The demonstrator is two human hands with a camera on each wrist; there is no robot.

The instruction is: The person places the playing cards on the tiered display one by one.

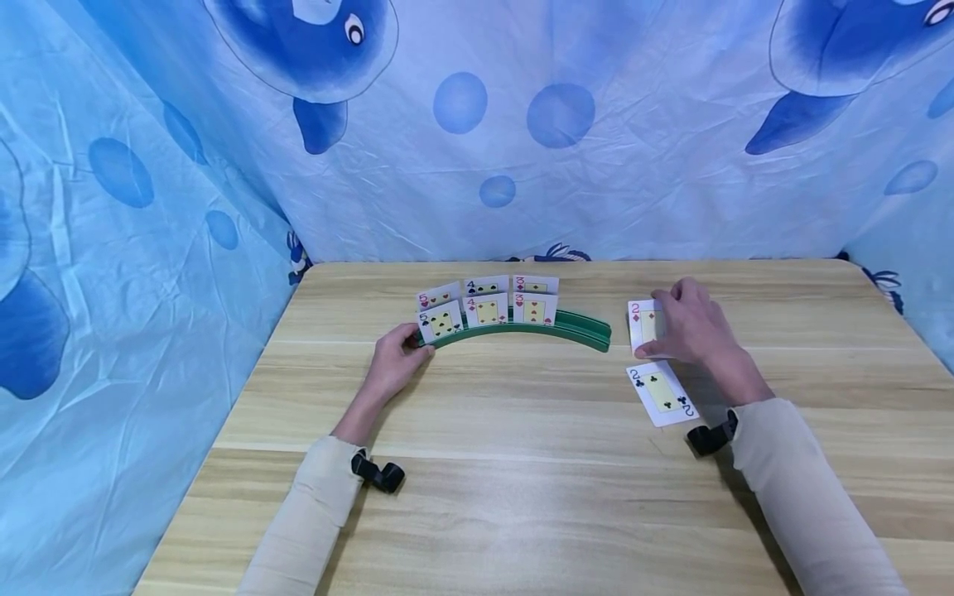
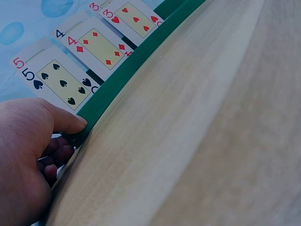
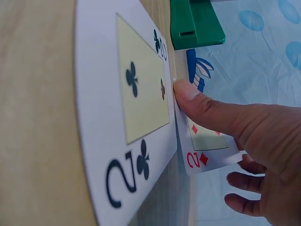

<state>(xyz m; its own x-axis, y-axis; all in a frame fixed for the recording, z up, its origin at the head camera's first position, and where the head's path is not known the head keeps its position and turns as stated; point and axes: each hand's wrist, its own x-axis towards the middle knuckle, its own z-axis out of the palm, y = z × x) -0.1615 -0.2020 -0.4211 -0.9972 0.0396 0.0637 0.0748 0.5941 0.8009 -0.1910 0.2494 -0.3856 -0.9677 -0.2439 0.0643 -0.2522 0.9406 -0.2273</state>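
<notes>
A curved green card holder (image 1: 574,329) stands on the table with two rows of playing cards upright in its left part. The front row shows the five of spades (image 2: 63,84), four of diamonds (image 2: 96,44) and three of hearts (image 2: 134,20); behind them are another five, a four and a three. My left hand (image 1: 397,362) grips the holder's left end, thumb on its front edge. Over at the right, my right hand (image 1: 693,323) pinches the two of diamonds (image 3: 207,141), its thumb across the face. Just nearer lies the two of clubs (image 1: 662,393), face up.
The wooden table (image 1: 507,497) reaches back to a blue curtain (image 1: 514,50) printed with dolphins and bubbles, which also hangs along the left and right sides. Each wrist wears a small black camera, one at the left cuff (image 1: 378,472).
</notes>
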